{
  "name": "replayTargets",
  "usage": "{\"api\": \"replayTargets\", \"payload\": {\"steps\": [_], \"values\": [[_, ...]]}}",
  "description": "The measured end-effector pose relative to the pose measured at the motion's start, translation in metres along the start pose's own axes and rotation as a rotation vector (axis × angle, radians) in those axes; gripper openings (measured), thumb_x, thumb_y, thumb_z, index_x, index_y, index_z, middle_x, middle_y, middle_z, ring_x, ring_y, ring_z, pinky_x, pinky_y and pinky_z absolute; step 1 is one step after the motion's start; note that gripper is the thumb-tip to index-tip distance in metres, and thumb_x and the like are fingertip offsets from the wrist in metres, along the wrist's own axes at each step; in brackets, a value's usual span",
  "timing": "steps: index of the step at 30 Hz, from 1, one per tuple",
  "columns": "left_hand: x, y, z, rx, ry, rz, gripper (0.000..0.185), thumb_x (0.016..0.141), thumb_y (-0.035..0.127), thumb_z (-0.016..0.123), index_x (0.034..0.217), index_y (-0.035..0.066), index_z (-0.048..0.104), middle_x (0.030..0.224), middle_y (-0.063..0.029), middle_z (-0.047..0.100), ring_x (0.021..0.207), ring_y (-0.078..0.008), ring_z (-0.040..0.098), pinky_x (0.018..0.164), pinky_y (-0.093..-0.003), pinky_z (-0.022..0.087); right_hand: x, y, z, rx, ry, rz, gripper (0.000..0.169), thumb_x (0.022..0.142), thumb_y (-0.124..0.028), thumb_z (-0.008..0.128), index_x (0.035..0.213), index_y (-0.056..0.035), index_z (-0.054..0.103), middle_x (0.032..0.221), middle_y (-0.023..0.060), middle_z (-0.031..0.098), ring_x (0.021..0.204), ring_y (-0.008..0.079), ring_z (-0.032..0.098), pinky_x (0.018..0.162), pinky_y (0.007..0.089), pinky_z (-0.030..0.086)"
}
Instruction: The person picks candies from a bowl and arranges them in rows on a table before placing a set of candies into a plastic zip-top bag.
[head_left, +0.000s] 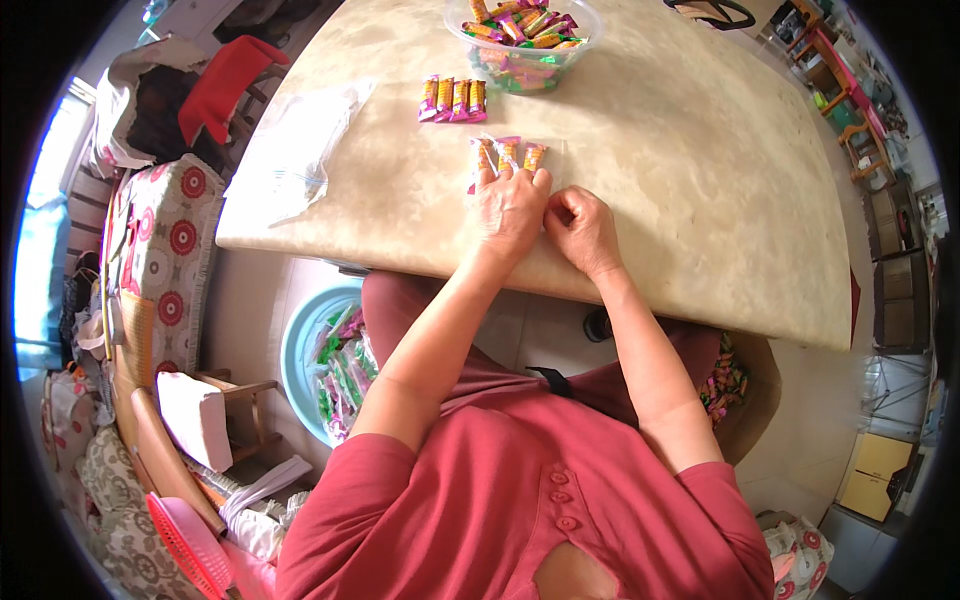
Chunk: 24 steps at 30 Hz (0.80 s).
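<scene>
My left hand (510, 206) lies palm down with its fingertips on a clear plastic bag (556, 154) that holds several small wrapped snacks (508, 152). Beside it on the right, my right hand (583, 225) is curled with thumb and fingers together at the bag's lower right; whether it pinches the bag's edge cannot be made out. A row of several wrapped snacks (453, 100) in purple and yellow wrappers lies just beyond the bag. Behind them stands a clear plastic bowl (517, 64) heaped with more wrapped snacks. A pile of clear empty bags (300, 150) lies to the left.
The table (697, 187) has a marbled cover and a curved near edge. On the floor at the left stands a light blue basin (300, 375) with filled bags. A brown container (757, 397) with wrapped pieces is beyond my right leg. A wooden chair (255, 416) stands at the left.
</scene>
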<state>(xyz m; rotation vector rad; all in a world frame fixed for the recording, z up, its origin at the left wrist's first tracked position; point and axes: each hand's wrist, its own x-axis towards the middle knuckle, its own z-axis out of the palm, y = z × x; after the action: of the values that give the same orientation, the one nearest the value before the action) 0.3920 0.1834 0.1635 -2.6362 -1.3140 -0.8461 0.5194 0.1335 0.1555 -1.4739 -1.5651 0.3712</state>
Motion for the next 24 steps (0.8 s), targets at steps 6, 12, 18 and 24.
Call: {"api": "replayTargets", "payload": {"steps": [6, 12, 18, 24], "values": [[0.003, -0.001, -0.002, 0.056, -0.06, -0.006, 0.005, 0.073, 0.012, 0.061, 0.078, 0.012, 0.059, 0.074, -0.0073, 0.06, 0.079, -0.0276, 0.062, 0.081, -0.0467, 0.044, 0.0, -0.001, 0.0, -0.001, -0.021, 0.007, 0.009, 0.074, -0.006, 0.069, 0.076, -0.0025, 0.061, 0.077, 0.0123, 0.064, 0.069, 0.0301, 0.064, 0.061, 0.0387, 0.052], [0.009, -0.006, -0.017, -0.055, -0.062, 0.036, 0.016, 0.07, 0.014, 0.066, 0.085, 0.01, 0.065, 0.093, -0.0095, 0.058, 0.098, -0.0279, 0.057, 0.092, -0.0456, 0.04, -0.001, 0.001, 0.0, 0.002, -0.022, 0.03, 0.009, 0.075, -0.007, 0.07, 0.077, -0.0022, 0.062, 0.077, 0.0126, 0.065, 0.068, 0.0287, 0.064, 0.061, 0.0367, 0.052], [0.009, -0.028, -0.032, -0.34, -0.104, 0.067, 0.036, 0.074, 0.013, 0.067, 0.109, 0.01, 0.069, 0.116, -0.016, 0.06, 0.113, -0.0315, 0.056, 0.096, -0.0456, 0.042, -0.002, 0.003, 0.0, 0.027, -0.026, 0.027, 0.006, 0.076, -0.005, 0.067, 0.079, -0.0022, 0.063, 0.076, 0.0117, 0.065, 0.067, 0.025, 0.064, 0.062, 0.0346, 0.052], [0.039, -0.112, -0.008, -0.234, 0.093, -0.255, 0.034, 0.082, 0.017, 0.061, 0.115, 0.018, 0.066, 0.12, -0.0134, 0.059, 0.112, -0.0322, 0.055, 0.091, -0.0481, 0.047, -0.001, 0.003, 0.0, -0.034, -0.045, 0.015, 0.006, 0.076, -0.004, 0.068, 0.077, -0.0033, 0.061, 0.074, 0.0093, 0.063, 0.063, 0.0233, 0.062, 0.058, 0.0341, 0.05]]}}
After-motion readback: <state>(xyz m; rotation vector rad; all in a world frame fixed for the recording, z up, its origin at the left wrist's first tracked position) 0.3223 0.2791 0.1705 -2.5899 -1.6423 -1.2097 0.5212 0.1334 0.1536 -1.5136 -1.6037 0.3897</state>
